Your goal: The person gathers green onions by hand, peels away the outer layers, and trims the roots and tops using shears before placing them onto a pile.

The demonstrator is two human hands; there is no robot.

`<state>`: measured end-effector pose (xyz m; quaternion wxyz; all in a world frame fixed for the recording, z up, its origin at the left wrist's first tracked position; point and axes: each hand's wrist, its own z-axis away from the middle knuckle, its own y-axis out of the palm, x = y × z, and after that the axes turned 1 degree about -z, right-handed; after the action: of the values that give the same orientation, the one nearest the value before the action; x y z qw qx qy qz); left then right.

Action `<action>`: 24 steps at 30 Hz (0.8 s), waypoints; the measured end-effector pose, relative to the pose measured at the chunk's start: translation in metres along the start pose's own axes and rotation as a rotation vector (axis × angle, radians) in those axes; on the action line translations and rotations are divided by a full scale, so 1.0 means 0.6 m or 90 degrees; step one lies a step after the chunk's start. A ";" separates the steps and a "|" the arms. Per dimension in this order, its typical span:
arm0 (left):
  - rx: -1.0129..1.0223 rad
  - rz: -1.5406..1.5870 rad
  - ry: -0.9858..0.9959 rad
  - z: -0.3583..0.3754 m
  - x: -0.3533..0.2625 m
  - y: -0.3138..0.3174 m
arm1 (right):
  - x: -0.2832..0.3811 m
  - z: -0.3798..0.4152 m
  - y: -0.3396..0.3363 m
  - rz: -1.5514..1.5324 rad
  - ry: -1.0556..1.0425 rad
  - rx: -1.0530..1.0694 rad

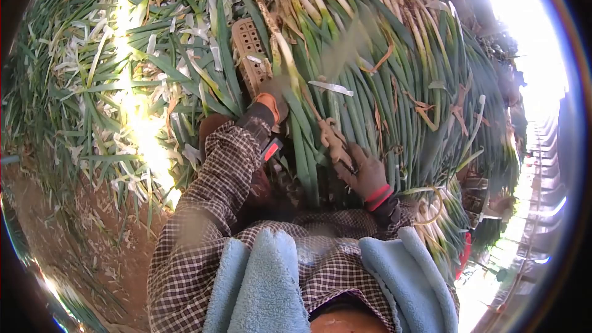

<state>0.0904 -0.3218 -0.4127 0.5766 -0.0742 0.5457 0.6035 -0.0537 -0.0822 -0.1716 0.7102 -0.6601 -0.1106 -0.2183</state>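
Note:
My left hand, in a glove with an orange cuff, closes around the stalks of a green onion. Its white root end points up and away from me, and green leaves trail down toward my lap. Most of those fingers are hidden behind the wrist. My right hand, gloved with a red band at the wrist, is closed on a tan tool with a wavy, finger-grooved handle. A thin brownish part runs from it toward the onion leaves; I cannot make out its exact kind.
Many green onions lie in a thick layer ahead and right, roots away from me. Loose leaves and peelings cover the left. Beyond my left hand is a tan perforated plastic piece. Bare soil shows lower left; a yellowish hoop lies right.

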 end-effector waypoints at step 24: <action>-0.009 -0.999 0.085 -0.051 0.080 -0.078 | 0.048 -0.099 0.013 -0.004 0.032 0.042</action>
<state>0.0950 -0.3271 -0.4863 0.7995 -0.4775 0.3639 0.0177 -0.0324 -0.1456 -0.1720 0.7334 -0.6304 -0.1018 -0.2332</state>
